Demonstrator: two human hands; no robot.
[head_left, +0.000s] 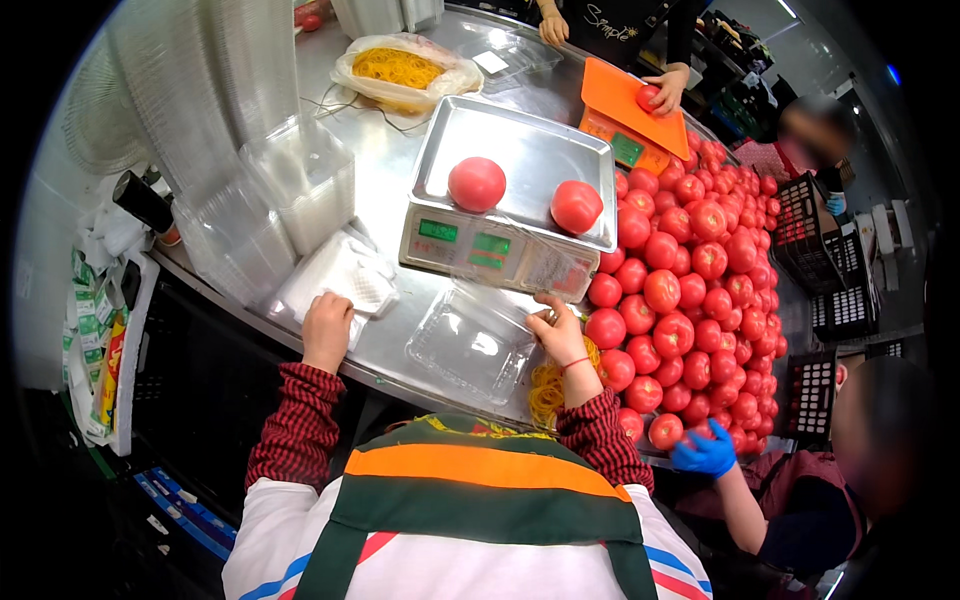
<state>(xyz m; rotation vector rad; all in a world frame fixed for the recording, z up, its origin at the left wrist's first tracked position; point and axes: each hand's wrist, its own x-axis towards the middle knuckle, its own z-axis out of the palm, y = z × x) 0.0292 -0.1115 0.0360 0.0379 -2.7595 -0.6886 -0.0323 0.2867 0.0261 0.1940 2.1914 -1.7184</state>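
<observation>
My left hand is closed at the near edge of a stack of thin white pads, fingertips pinching at the top ones. My right hand has thumb and fingers bent together at the right rim of a clear plastic tray, which lies hollow side up on the metal table. Just beyond the tray stands a weighing scale with a lit green display. On its steel pan sit two tomatoes, one left and one right.
Tall stacks of clear trays stand at left. A large tomato heap covers the right side; yellow rubber bands lie beside my right wrist, more in a bag. Co-workers stand across, one near an orange scale, another wearing a blue glove.
</observation>
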